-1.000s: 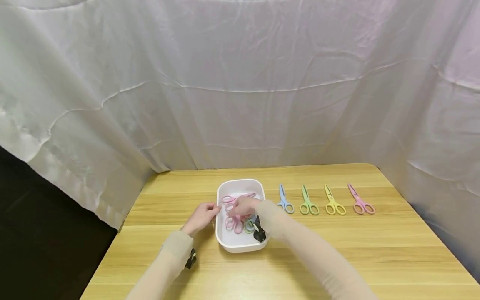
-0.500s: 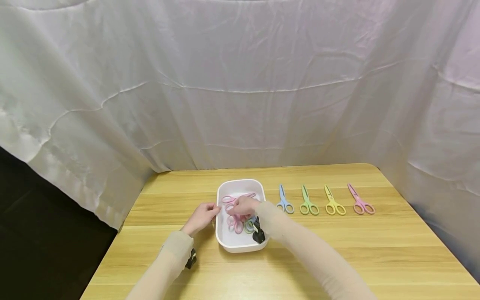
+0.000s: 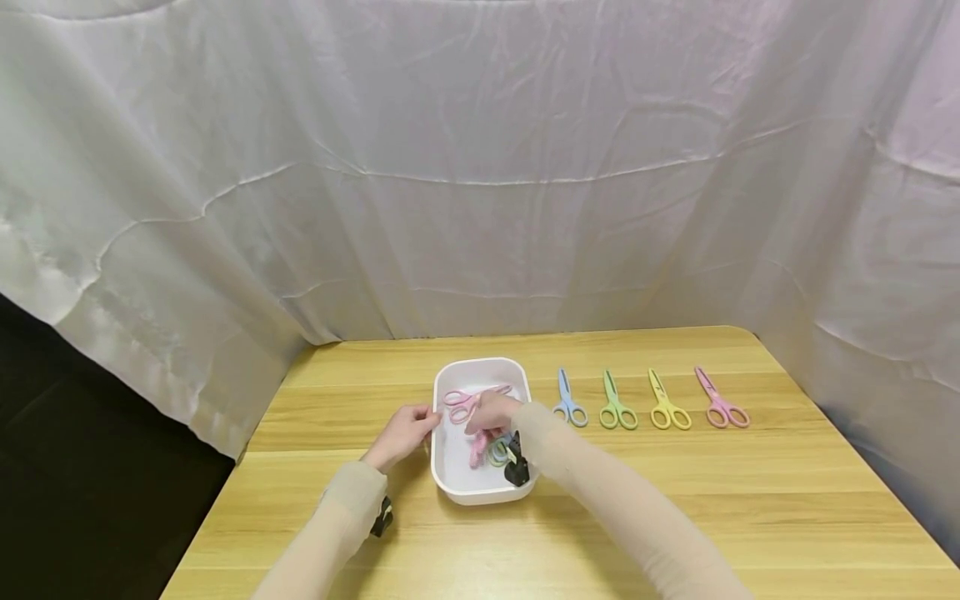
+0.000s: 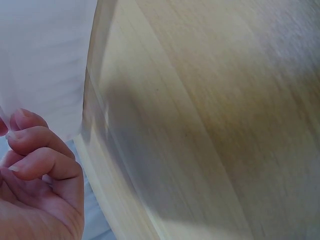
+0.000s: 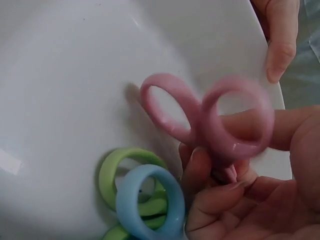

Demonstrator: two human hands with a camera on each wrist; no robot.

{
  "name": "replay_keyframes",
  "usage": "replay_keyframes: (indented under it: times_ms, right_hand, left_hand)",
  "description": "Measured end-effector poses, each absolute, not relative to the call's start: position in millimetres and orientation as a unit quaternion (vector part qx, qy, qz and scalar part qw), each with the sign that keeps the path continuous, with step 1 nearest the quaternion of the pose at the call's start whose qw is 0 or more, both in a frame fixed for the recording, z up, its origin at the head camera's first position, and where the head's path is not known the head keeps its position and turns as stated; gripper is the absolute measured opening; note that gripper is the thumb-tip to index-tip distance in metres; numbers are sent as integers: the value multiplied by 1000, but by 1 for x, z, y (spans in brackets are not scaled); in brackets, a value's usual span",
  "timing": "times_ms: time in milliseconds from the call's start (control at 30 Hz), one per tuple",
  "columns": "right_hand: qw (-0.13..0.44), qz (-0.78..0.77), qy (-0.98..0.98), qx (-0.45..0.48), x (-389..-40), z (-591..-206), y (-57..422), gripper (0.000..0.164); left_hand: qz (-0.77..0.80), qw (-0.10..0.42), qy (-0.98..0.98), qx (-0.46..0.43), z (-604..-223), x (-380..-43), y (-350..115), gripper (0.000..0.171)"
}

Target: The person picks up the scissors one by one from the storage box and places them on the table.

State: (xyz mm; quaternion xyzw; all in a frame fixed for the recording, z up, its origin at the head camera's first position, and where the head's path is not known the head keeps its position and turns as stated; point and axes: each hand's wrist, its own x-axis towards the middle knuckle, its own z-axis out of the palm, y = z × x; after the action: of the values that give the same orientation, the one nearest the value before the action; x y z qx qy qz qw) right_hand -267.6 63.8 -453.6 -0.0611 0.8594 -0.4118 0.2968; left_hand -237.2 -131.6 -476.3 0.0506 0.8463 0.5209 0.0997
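Observation:
A white plastic bin (image 3: 486, 497) stands on the wooden table. My left hand (image 3: 403, 433) pinches its left rim, thumb over the inner side as the right wrist view shows. Inside the bin my right hand (image 3: 491, 412) grips a pair of pink scissors (image 5: 207, 129) below the finger rings; the blades are mostly hidden by the fingers. Beside that hand lie green scissors (image 5: 106, 177) and blue scissors (image 5: 123, 202), only their rings showing, the blue ring over the green. Another pair of pink scissors (image 3: 474, 400) lies toward the bin's far end, partly behind the right hand.
Right of the bin, four-coloured scissors lie in a spaced row: blue (image 3: 564, 387), green (image 3: 611, 387), yellow (image 3: 658, 387) and pink (image 3: 707, 385), blades pointing away. A pale curtain (image 3: 525, 250) hangs behind the table (image 3: 675, 517) and along its sides.
The pink scissors in my right hand have turned, their rings now seen edge-on and shifted right. The right hand has moved slightly right. My left hand stays at the rim.

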Motion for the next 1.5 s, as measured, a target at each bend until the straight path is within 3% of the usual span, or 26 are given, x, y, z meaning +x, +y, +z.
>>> replay_keyframes:
  times_ms: [567, 1000, 1267, 1500]
  right_hand:
    - [297, -482, 822, -55, -264, -456, 62, 21]
    - [256, -499, 827, -36, -261, -455, 68, 49]
    - [233, -506, 829, -62, -266, -457, 71, 11]
    - [226, -573, 787, -40, -269, -461, 70, 8]
  left_hand:
    - [525, 104, 843, 55, -479, -238, -131, 27]
    - [529, 105, 841, 44, -479, -240, -130, 28]
    - [527, 102, 843, 40, -482, -241, -131, 26]
    - [515, 95, 851, 39, -482, -240, -130, 25]
